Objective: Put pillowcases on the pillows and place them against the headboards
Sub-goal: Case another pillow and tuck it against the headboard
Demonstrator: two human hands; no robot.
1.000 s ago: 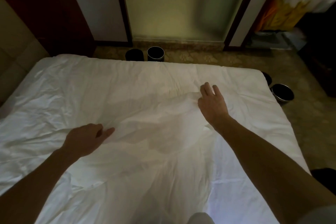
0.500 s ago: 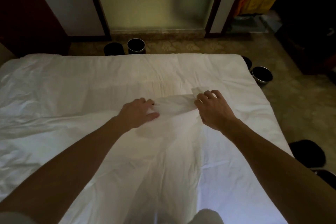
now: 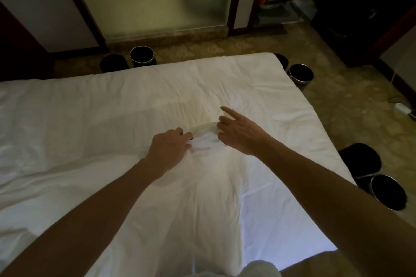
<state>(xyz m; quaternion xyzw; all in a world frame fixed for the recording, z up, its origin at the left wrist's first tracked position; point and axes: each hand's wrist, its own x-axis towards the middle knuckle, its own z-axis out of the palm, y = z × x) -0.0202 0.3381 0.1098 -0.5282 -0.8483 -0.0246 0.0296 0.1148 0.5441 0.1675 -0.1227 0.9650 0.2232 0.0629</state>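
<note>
one wrinkled white pillowcase [image 3: 203, 141]; left fingers [image 3: 186, 136] pinch its raised fold, right fingers [image 3: 222, 124] touch it, grip unclear.

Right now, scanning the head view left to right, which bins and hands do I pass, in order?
From the left: black bin → steel-rimmed bin → left hand, pinching the white fabric → right hand → far-right bin → nearest bin.

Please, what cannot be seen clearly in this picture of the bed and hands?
Head view:
- Right hand: most fingertips hidden behind the hand itself; grip unsure.
- White cloth that the left hand pinches: pillowcase or sheet, white on white.
- Black bin: half hidden by a corner of the bed.
</note>
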